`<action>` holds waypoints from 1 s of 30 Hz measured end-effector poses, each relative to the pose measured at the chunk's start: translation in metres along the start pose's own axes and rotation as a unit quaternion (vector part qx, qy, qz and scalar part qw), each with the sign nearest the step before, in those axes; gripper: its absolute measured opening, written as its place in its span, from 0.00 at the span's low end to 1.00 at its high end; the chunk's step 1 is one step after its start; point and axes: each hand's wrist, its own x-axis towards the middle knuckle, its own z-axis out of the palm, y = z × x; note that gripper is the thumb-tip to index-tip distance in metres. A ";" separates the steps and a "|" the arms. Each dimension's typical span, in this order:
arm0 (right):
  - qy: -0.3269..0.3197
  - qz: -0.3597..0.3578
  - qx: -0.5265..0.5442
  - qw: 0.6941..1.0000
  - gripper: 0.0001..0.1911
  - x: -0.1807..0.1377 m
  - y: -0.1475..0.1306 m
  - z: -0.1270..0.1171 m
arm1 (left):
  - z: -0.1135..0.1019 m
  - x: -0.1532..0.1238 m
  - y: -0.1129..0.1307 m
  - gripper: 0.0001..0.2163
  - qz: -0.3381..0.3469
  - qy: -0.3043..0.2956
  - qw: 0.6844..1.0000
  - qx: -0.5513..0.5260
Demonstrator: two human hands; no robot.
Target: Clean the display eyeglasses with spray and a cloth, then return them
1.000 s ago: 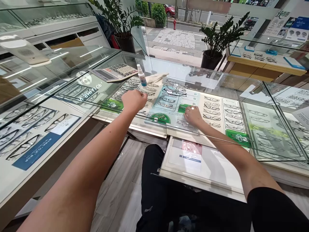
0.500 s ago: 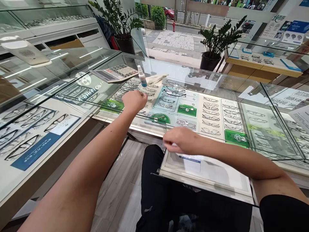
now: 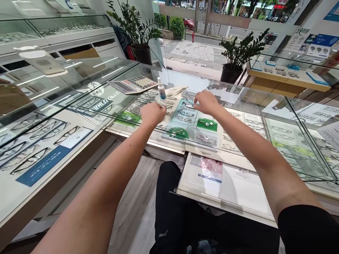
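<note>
My left hand (image 3: 152,113) is closed in a loose fist and rests on the glass counter top (image 3: 238,102), with nothing visible in it. My right hand (image 3: 207,101) is stretched out over the counter top. Its fingers are bent and pinched at the right end of a pair of black-framed glasses (image 3: 189,104) lying on the glass. A small spray bottle with a blue label (image 3: 161,88) stands just beyond my left hand, and a pale cloth (image 3: 177,90) lies beside the bottle.
A calculator (image 3: 134,84) lies at the back left of the counter. Rows of spectacle frames (image 3: 182,113) sit under the glass. An open drawer (image 3: 225,208) with papers juts toward my lap. Two potted plants (image 3: 235,53) stand behind the counter.
My right hand came out from under the counter at the drawer and rose forward over the glass top to the black-framed glasses. My left hand stayed in place.
</note>
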 end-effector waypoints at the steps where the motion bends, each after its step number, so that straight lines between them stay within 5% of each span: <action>1: -0.003 0.003 -0.004 1.000 0.14 0.004 -0.001 0.002 | 0.000 0.000 0.000 0.24 0.001 0.000 1.000 0.000; 11: 0.016 0.012 -0.008 1.000 0.08 0.021 0.000 0.019 | -0.003 -0.003 0.001 0.20 0.008 0.006 1.000 0.012; 17: 0.021 0.010 0.005 1.000 0.06 0.003 -0.008 0.014 | -0.004 -0.002 0.001 0.21 0.005 0.002 1.000 0.009; 23: 0.013 0.002 0.141 0.990 0.05 -0.059 -0.032 -0.009 | -0.007 -0.004 0.001 0.21 0.015 -0.003 1.000 0.008; 30: -0.084 -0.081 0.352 0.929 0.06 -0.175 -0.067 -0.037 | -0.007 -0.004 0.000 0.20 0.017 -0.004 1.000 0.009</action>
